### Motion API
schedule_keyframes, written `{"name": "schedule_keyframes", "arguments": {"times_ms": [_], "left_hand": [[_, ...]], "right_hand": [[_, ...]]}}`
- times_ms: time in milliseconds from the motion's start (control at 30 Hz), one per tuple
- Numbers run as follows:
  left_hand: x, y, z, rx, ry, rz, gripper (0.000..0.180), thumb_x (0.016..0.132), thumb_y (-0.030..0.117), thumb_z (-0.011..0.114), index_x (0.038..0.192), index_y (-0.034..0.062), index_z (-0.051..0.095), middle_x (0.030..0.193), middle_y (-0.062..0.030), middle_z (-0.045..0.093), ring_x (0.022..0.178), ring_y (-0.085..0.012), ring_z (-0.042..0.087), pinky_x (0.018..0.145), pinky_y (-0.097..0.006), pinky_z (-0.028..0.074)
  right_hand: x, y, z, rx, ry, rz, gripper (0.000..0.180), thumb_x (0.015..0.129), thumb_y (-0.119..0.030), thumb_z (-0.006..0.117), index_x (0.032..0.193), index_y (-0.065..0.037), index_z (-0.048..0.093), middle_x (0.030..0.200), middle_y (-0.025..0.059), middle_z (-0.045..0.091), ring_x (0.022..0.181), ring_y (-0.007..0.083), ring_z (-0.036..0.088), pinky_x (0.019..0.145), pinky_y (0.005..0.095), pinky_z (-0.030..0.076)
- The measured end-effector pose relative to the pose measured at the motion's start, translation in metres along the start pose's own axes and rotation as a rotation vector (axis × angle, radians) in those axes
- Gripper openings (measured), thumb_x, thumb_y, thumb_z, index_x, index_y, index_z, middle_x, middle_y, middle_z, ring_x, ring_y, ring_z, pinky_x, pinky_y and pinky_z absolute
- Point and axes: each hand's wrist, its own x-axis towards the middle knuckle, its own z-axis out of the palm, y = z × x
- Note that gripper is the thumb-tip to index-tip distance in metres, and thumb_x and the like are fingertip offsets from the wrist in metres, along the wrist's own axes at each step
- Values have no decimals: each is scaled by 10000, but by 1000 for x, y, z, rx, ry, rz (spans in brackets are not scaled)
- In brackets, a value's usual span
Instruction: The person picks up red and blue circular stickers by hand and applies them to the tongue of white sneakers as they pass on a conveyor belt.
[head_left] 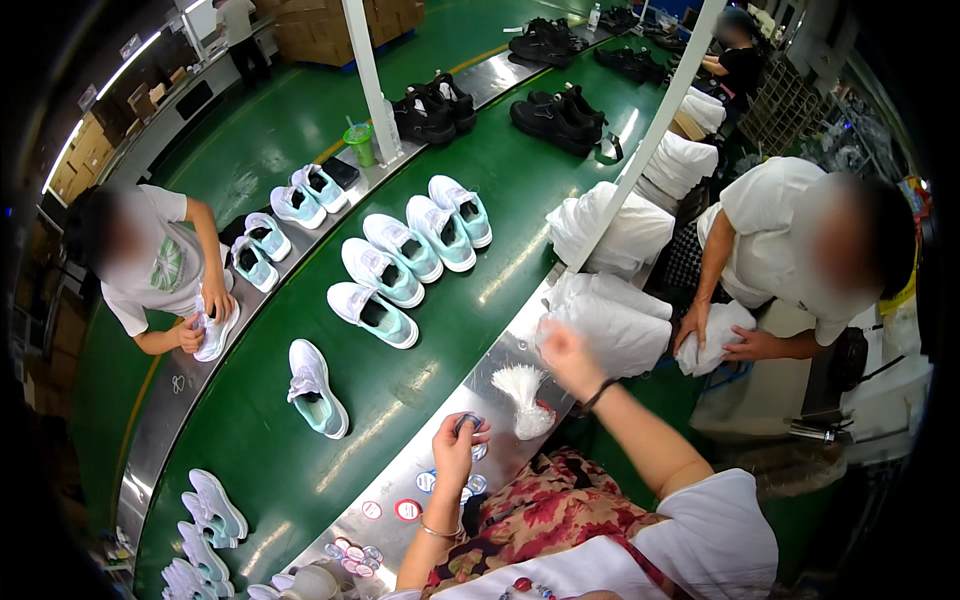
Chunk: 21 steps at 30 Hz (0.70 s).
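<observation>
My left hand (pixel 453 452) is closed on a small round tag (pixel 466 424) with a dark blue rim, held above the metal ledge (pixel 385 478) at the belt's near side. Out ahead, my right hand (pixel 568 358) is smeared by motion, so its fingers and anything in them cannot be made out. Just below it lies a bundle of thin white plastic strands (pixel 522 390), tied near its lower end. White plastic-wrapped bundles (pixel 612 322) are close beyond the right hand. Red-rimmed tags (pixel 407 510) and blue-rimmed tags (pixel 427 482) lie around my left wrist.
White and mint sneakers (pixel 390 272) stand on the green belt (pixel 250 400); black shoes (pixel 560 120) are farther along. A co-worker (pixel 160 260) across the belt handles a sneaker. Another (pixel 790 250) at right holds a white wrapped bundle. White posts (pixel 370 80) rise beside the belt.
</observation>
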Motion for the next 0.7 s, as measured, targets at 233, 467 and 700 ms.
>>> {"name": "schedule_keyframes", "arguments": {"times_ms": [233,467,700], "left_hand": [[2,-3,-6,-53,5,-69,104,833,63,564,865,-32,540,787,-106,612,706,-171,627,616,-262,530],[4,-3,-16,-35,76,-98,107,823,68,572,846,-32,541,775,-108,617,677,-159,621,607,-256,524],[5,7,-11,-81,56,-104,128,842,99,582,859,-23,547,808,-111,619,708,-165,623,592,-251,523]], "right_hand": [[130,14,-156,-625,560,49,472,758,-135,494,1228,-115,473,711,180,606,701,362,582,646,454,443],[168,53,-174,-759,413,7,411,741,-170,537,1133,-46,532,977,230,599,945,365,567,801,406,450],[144,18,-173,-425,616,-40,341,752,-113,549,1080,-19,549,681,140,613,615,262,598,603,335,462]]}}
